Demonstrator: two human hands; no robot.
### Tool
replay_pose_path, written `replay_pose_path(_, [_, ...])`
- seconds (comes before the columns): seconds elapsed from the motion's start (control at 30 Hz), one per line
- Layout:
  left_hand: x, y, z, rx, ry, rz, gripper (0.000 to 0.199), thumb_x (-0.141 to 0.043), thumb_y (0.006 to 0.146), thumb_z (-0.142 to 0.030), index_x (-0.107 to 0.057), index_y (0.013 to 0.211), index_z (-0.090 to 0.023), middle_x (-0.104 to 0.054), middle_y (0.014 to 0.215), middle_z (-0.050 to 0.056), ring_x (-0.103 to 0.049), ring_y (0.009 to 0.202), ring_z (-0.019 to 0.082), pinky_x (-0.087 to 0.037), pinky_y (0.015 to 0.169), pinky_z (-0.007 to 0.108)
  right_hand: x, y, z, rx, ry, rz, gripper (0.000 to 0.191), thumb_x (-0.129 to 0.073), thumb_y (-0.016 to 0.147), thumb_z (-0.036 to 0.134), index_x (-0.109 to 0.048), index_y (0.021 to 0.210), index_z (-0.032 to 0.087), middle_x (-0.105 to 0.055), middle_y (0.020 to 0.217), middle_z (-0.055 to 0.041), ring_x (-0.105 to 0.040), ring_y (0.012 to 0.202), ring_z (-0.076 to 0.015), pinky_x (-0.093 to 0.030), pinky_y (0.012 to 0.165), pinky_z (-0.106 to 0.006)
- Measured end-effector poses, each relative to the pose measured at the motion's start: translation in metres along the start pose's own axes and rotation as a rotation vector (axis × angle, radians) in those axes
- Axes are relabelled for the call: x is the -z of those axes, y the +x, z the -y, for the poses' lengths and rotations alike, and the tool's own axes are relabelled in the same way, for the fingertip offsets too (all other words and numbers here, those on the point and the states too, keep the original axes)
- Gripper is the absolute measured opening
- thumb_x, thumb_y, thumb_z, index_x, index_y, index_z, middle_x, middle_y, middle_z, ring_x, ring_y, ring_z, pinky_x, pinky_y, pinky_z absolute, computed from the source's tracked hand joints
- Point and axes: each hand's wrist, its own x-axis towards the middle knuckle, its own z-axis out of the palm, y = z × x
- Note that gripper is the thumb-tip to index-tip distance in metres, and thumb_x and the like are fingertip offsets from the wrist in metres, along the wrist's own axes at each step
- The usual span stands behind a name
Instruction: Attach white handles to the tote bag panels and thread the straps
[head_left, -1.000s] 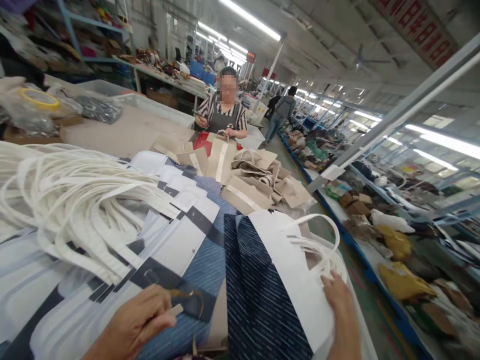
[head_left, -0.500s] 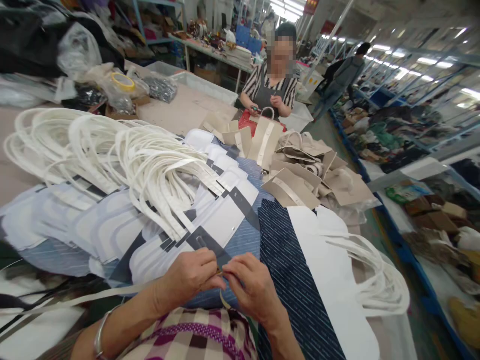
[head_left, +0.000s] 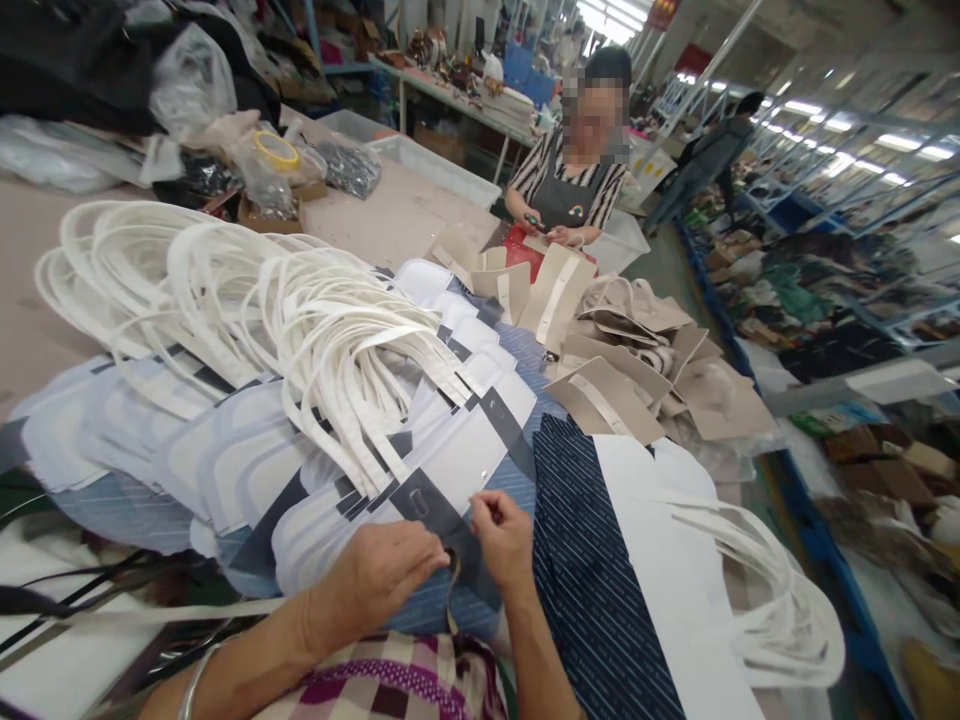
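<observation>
My left hand (head_left: 394, 570) is closed, fingers pressed together. A narrow pale strip (head_left: 452, 592) curls down from its fingertips toward my checked apron (head_left: 375, 680). My right hand (head_left: 504, 540) is raised a little to the right, thumb and fingers pinched; anything between them is too small to make out. Just beyond both hands lies a white panel (head_left: 442, 465) with a dark grey band (head_left: 420, 495) that has a small slot in it. Overlapping white panels with looped white strap handles (head_left: 337, 330) cover the left side, over blue striped fabric (head_left: 120, 510).
Dark navy striped fabric (head_left: 577, 560) and white pieces (head_left: 652, 540) with strap loops (head_left: 795, 600) lie on the right. Beige panels (head_left: 607, 395) are heaped farther back. Across the table, a person (head_left: 574, 170) holds a small tool. Yellow tape (head_left: 276, 150) rests at the back left.
My hands, close together before, are now apart: the right has moved up and away from the left. The view has shifted slightly left. The person opposite has lowered a hand toward their work.
</observation>
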Motion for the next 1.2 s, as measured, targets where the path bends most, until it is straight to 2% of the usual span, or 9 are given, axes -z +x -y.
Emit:
replay_pose_path(0.1, [-0.005,-0.004,0.014,0.074,0.06,0.004,0.032,-0.04,0.104,-0.031,-0.06,0.083,-0.019,-0.065,0.071,-0.002,-0.061,0.064,0.011,-0.044,0.059,0.021,0.006,0.03,-0.027,-0.109,0.062,-0.037,0.033,-0.058,0.082,0.045,-0.07,0.083,0.014,-0.064,0.061,-0.0012,-0.059,0.054,-0.0149,-0.05,0.055,-0.028])
replay_pose_path(0.23, [-0.012,-0.013,0.039,0.113,0.128,-0.005,0.035,-0.033,0.105,-0.029,-0.062,0.087,-0.018,-0.069,0.079,0.001,-0.066,0.07,0.013,-0.05,0.065,0.023,0.008,0.052,-0.045,-0.154,0.07,-0.035,0.035,-0.064,0.074,0.048,-0.07,0.08,0.014,-0.065,0.062,-0.0017,-0.06,0.056,-0.0159,-0.05,0.054,-0.027])
replay_pose_path(0.47, [-0.021,-0.023,0.054,0.083,0.14,0.028,0.031,-0.035,0.102,-0.023,-0.064,0.092,-0.018,-0.068,0.079,0.003,-0.065,0.072,0.016,-0.05,0.064,0.024,-0.003,0.058,-0.047,-0.166,-0.03,-0.005,0.025,-0.065,0.074,0.042,-0.068,0.08,0.017,-0.066,0.062,0.0007,-0.063,0.061,-0.0163,-0.052,0.061,-0.027])
replay_pose_path(0.6, [-0.02,-0.022,0.055,0.06,0.114,0.057,0.03,-0.037,0.102,-0.022,-0.065,0.092,-0.019,-0.066,0.075,0.002,-0.063,0.069,0.015,-0.047,0.061,0.024,0.002,0.069,-0.056,-0.229,-0.088,0.002,0.038,-0.07,0.071,0.042,-0.061,0.098,0.018,-0.058,0.051,0.0076,-0.06,0.044,-0.0154,-0.047,0.043,-0.024])
replay_pose_path(0.67, [-0.018,-0.021,0.055,0.054,0.096,0.068,0.03,-0.038,0.102,-0.022,-0.066,0.09,-0.019,-0.066,0.074,0.002,-0.062,0.067,0.015,-0.046,0.06,0.024,0.008,0.075,-0.058,-0.242,-0.122,0.012,0.041,-0.074,0.066,0.042,-0.058,0.096,0.018,-0.055,0.048,0.01,-0.054,0.034,-0.0145,-0.04,0.035,-0.023])
replay_pose_path(0.8, [-0.011,-0.019,0.054,0.041,0.059,0.065,0.031,-0.04,0.103,-0.027,-0.069,0.096,-0.02,-0.07,0.076,0.001,-0.065,0.069,0.013,-0.047,0.062,0.022,0.013,0.076,-0.037,-0.133,-0.194,-0.022,0.035,-0.074,0.067,0.041,-0.059,0.088,0.018,-0.06,0.057,0.0052,-0.059,0.049,-0.015,-0.048,0.05,-0.026])
replay_pose_path(0.9, [-0.007,-0.02,0.047,0.064,-0.001,0.074,0.03,-0.044,0.102,-0.031,-0.071,0.097,-0.021,-0.072,0.076,0.001,-0.066,0.069,0.013,-0.047,0.062,0.022,-0.009,0.061,0.0,0.041,-0.233,-0.015,0.025,-0.065,0.08,0.04,-0.064,0.092,0.018,-0.066,0.079,-0.0011,-0.059,0.063,-0.0139,-0.05,0.068,-0.028])
replay_pose_path(1.03, [-0.006,-0.025,0.035,0.079,-0.052,0.116,0.04,-0.039,0.103,-0.039,-0.072,0.087,-0.022,-0.071,0.068,0.0,-0.064,0.063,0.014,-0.047,0.061,0.024,-0.065,0.04,0.046,0.388,-0.47,0.185,0.023,-0.063,0.086,0.029,-0.066,0.108,0.022,-0.064,0.102,-0.0056,-0.065,0.086,-0.0184,-0.051,0.078,-0.03])
replay_pose_path(1.2, [-0.009,-0.039,0.031,0.07,-0.107,0.122,0.052,-0.032,0.102,-0.05,-0.068,0.077,-0.022,-0.07,0.066,0.001,-0.065,0.061,0.015,-0.049,0.059,0.022,-0.108,0.037,0.063,0.462,-0.697,0.234,0.022,-0.069,0.08,0.02,-0.065,0.101,0.021,-0.064,0.104,-0.0064,-0.069,0.085,-0.0215,-0.054,0.073,-0.031])
